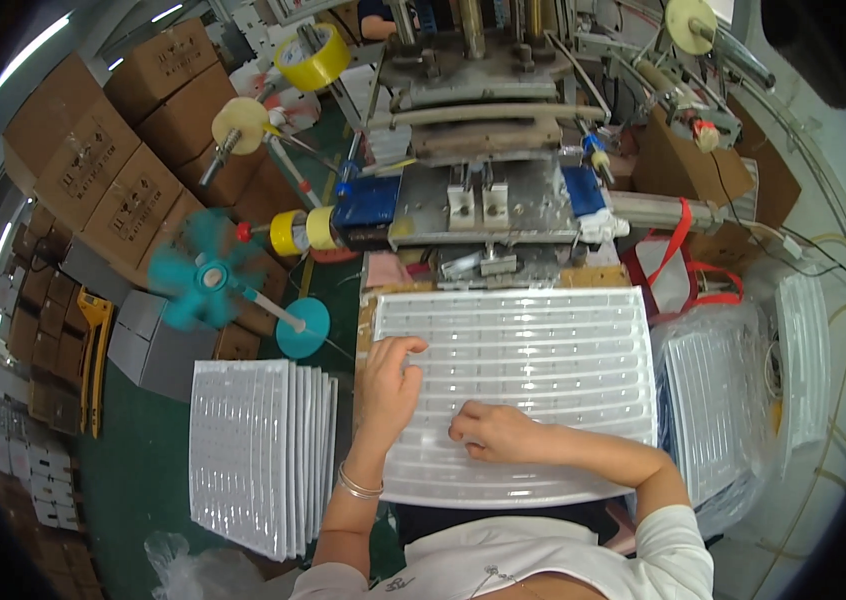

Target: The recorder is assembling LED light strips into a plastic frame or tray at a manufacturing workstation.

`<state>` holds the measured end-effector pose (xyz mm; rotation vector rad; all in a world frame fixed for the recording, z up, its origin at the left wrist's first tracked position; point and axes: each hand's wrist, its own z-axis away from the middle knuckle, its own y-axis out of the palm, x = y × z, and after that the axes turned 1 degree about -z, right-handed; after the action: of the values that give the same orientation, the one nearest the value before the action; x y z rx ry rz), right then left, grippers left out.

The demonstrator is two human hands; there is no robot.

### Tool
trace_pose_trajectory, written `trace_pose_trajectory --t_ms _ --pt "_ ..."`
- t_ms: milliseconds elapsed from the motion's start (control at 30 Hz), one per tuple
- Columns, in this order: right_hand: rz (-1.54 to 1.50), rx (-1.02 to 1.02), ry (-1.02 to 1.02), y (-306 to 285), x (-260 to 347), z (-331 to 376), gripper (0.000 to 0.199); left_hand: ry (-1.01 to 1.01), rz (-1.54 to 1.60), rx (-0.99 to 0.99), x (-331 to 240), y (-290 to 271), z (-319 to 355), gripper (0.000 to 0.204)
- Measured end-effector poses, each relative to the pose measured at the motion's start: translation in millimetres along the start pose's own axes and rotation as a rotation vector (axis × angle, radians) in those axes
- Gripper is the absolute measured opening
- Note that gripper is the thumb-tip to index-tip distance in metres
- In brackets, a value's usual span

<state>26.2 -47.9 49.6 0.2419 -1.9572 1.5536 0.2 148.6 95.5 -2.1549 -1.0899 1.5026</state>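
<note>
Head view. A white panel [543, 352] lies flat on a brown table [598, 277], directly before the person and in front of a metal machine [483, 205]. Its surface is glossy and slightly translucent; rounded ridges run across it from left to right, with rows of small grey marks visible among them. Bright reflections streak the ridges, and a smooth white border frames the sheet; its lower edge appears bowed. The left hand [391, 385] is over the panel's left margin, its grip partly open, fingers bent, thumb and forefinger apart, with nothing between them. The right hand [498, 432] is over the lower middle, palm down and fingers curled; whether its grip pinches anything cannot be told. At left stands a stack of similar panels [243, 440], leaning in overlapping layers; at right, further panels [713, 395] sit in clear plastic. A turquoise fan [211, 277] stands beyond the left stack.
</note>
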Motion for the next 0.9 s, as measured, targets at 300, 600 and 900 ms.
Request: trace_pose_trajectory --t_ms 300,600,900 --pt "-0.45 -0.754 0.363 -133 -73 20 0.026 0.283 -0.442 -0.221 -30 51 -117 0.042" --pt "-0.212 -1.059 0.26 -177 -96 -39 0.021 0.348 -0.561 -0.011 -57 68 -202 0.039" --pt "0.665 -1.039 0.195 -189 -134 -110 0.014 -0.088 0.352 0.173 -26 4 -30 0.029"
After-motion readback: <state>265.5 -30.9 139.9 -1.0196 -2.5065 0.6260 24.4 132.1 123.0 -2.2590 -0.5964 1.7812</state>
